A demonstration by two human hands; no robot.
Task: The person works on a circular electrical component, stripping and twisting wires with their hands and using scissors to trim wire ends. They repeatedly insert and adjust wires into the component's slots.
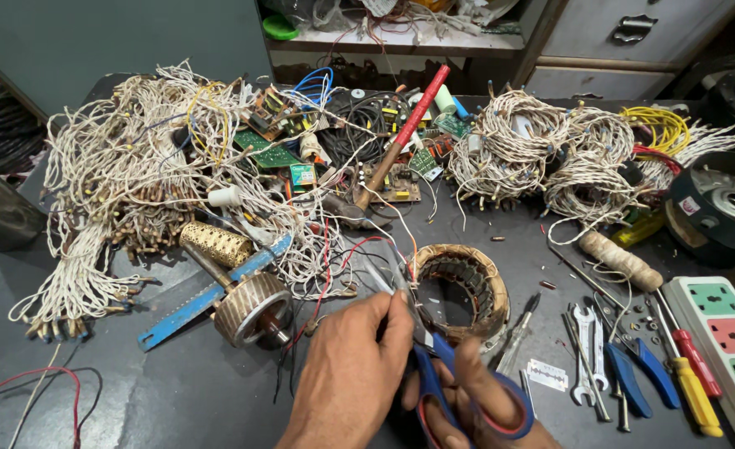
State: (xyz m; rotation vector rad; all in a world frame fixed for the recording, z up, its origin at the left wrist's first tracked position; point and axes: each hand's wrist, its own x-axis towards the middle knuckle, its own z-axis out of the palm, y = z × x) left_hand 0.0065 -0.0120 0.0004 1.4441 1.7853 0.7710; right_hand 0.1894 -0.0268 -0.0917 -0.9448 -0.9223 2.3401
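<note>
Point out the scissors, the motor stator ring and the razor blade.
scissors [434, 378]: head view, blue handle below the pivot.
motor stator ring [490, 287]: head view, right side of its copper winding.
razor blade [547, 375]: head view, middle of the flat blade.

Blue-handled scissors [442, 378], blades up-left, at thin wire [384, 278] beside stator winding [461, 287].

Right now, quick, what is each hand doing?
Left hand: fingers pinched on a thin wire beside the stator.
Right hand: closed in the handles of the blue scissors.
</note>
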